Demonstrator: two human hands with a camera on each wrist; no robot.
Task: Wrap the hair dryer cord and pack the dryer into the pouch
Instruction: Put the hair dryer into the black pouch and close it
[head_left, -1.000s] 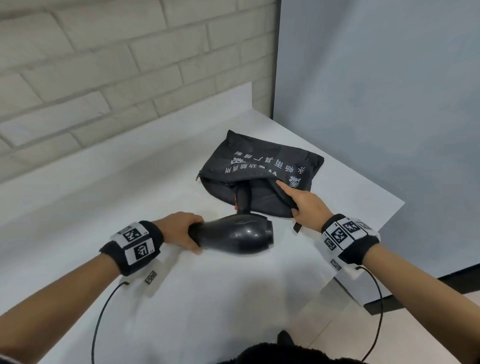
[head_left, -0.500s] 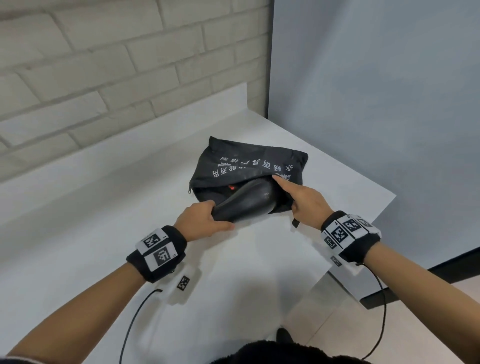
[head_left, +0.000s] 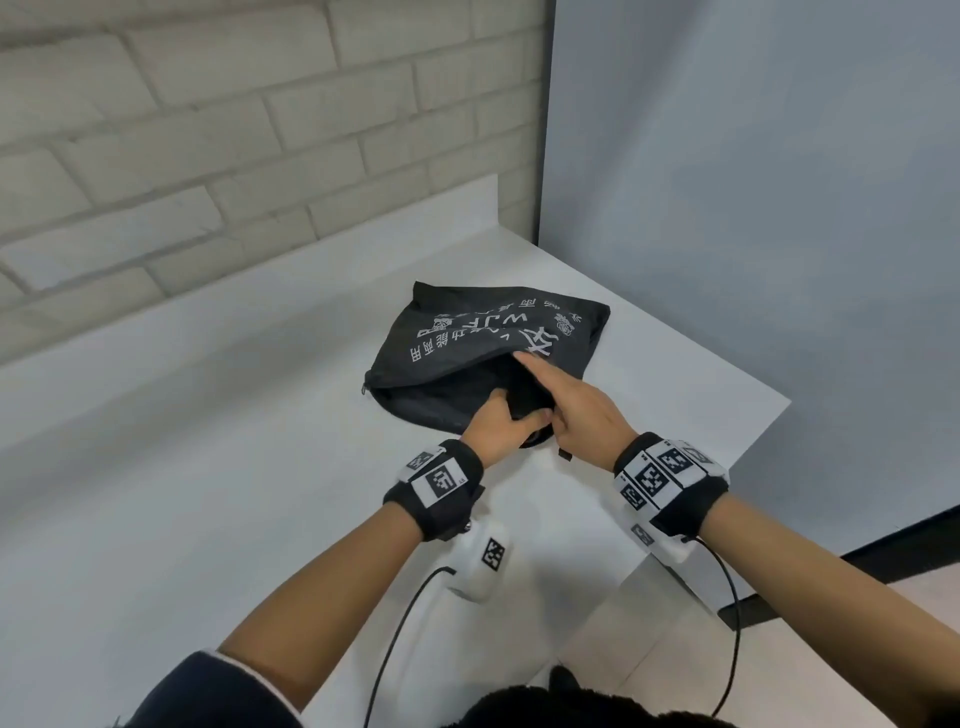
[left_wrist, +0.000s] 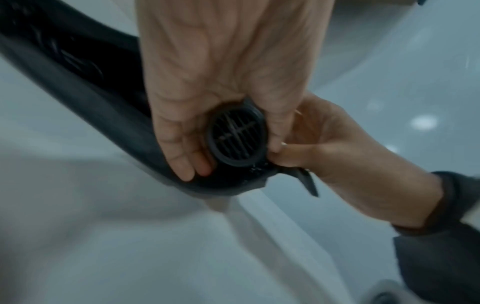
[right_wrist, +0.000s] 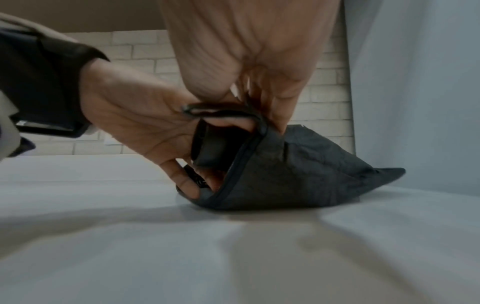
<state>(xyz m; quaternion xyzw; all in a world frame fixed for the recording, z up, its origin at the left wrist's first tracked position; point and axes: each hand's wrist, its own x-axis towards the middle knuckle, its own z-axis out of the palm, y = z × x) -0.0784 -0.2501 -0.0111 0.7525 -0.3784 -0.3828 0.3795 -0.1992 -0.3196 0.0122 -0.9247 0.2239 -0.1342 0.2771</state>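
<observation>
My left hand (head_left: 501, 428) grips the round vent end of the hair dryer (left_wrist: 236, 137), fingers curled round its rim on both sides; thumb side looks wrapped too, though the wrist view is blurred; my right hand (head_left: 582, 415) pinches the top edge of the pouch (head_left: 467, 338) at its opening, forefinger stretched flat along the flap, other fingers curled on the zip edge and lifting it; the two hands touch at the mouth of the pouch.

Half a second ago most of the dryer's body showed outside the opening; now it is nearly all inside, only the vent end at my left palm showing; a second ago it lay crosswise in front of the pouch with just the handle in; the pouch sits in the same spot on the white table (head_left: 208, 467), near the far right corner.

Count: one dryer, one pouch, two hands, two marker wristbands; cord not visible, so I cannot tell how it lies.
</observation>
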